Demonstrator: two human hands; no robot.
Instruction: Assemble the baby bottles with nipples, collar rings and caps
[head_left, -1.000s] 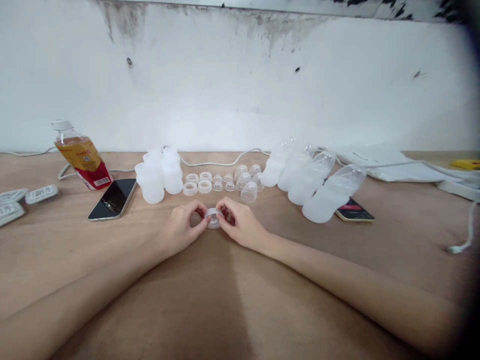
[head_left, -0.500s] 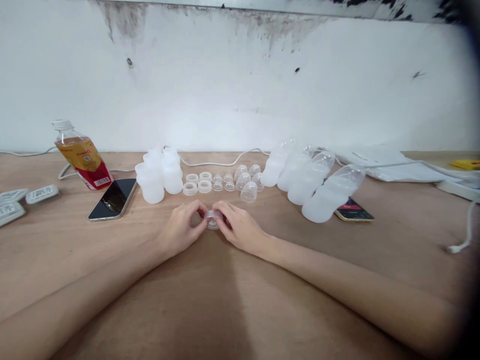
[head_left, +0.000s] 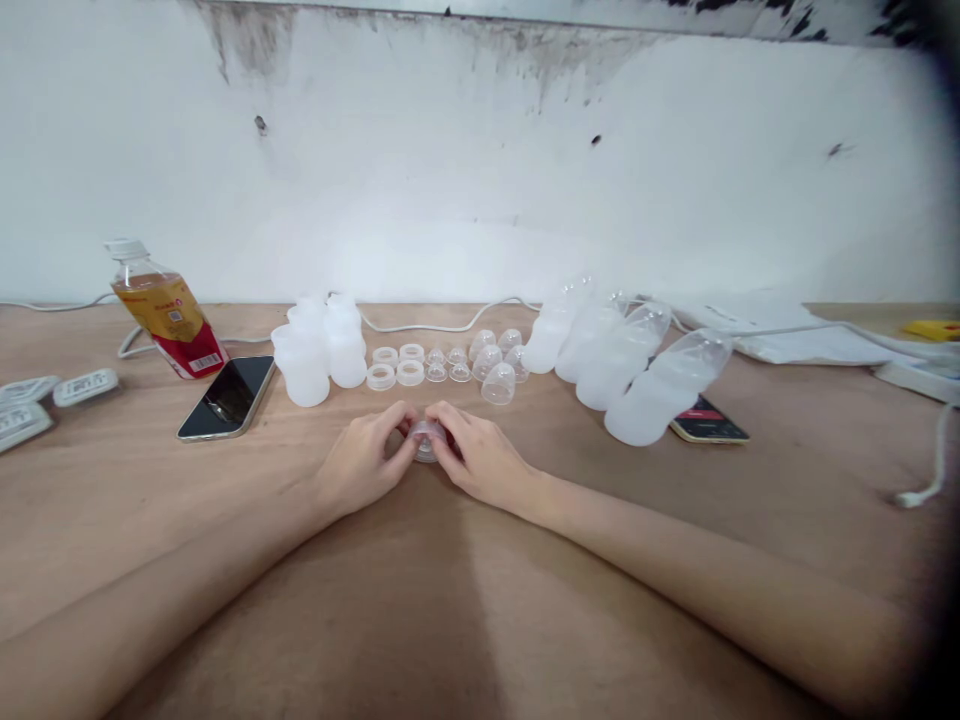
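My left hand [head_left: 362, 462] and my right hand [head_left: 480, 458] meet at the middle of the wooden table [head_left: 450, 600], both pinching one small translucent ring-shaped bottle part [head_left: 426, 438] between their fingertips. The part rests low, near the tabletop. Just beyond the hands lie white collar rings [head_left: 396, 366], clear nipples [head_left: 448, 364] and clear dome caps [head_left: 498, 364]. Several empty translucent bottles [head_left: 315, 348] stand to the left of those, and several capped bottles [head_left: 630, 362] lean in a row to the right.
A drink bottle with a red label [head_left: 166, 312] and a dark phone [head_left: 228, 396] sit at the left, with small white packets [head_left: 45, 396] at the far left edge. A second phone [head_left: 709, 424] lies under the rightmost bottle. White cables [head_left: 911, 345] and cloth run along the right back.
The hands have closed in slightly around the small ring part and it has sunk a little toward the table; everything else stays in place.
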